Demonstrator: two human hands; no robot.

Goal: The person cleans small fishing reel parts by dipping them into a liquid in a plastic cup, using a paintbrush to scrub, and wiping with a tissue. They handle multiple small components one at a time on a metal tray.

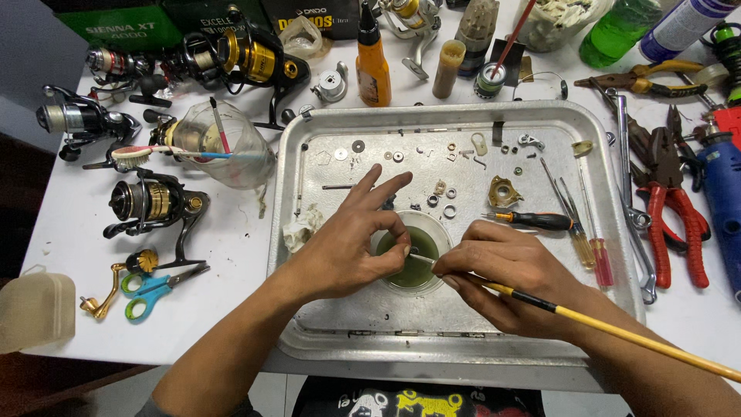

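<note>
Small clear bowl point(417, 259) of green liquid: one, and it sat in the metal tray point(309, 255) directly between the two hands. One yellow-handled brush point(587, 320), tip over the bowl. Both hands were the person's own.

Left hand point(347, 247): thumb and forefinger were pinched together over the bowl's near-left rim, apparently on a small dark part too small to identify; the other three fingers were splayed outward, away from the body. Wrist came in from lower left.

Right hand point(509, 282): closed on the brush in a pen-like grip, handle trailing back to the lower right past the wrist, bristle end pointed left into the bowl.

Beyond the left fingertips lay scattered washers and rings point(444, 197), more than a dozen, not exactly countable. Just right of the right hand lay three screwdrivers point(575, 220). Left of the left hand was one wad of tissue point(301, 228).

Outside the tray, on a white table point(231, 247): at least four fishing reels point(154, 205) far left of the grip, one pair of teal scissors point(154, 292), one clear jar point(224, 143) with one toothbrush point(154, 153) across it. One orange bottle point(373, 66) stood beyond. Red-handled pliers point(675, 224) lay to the far right.
</note>
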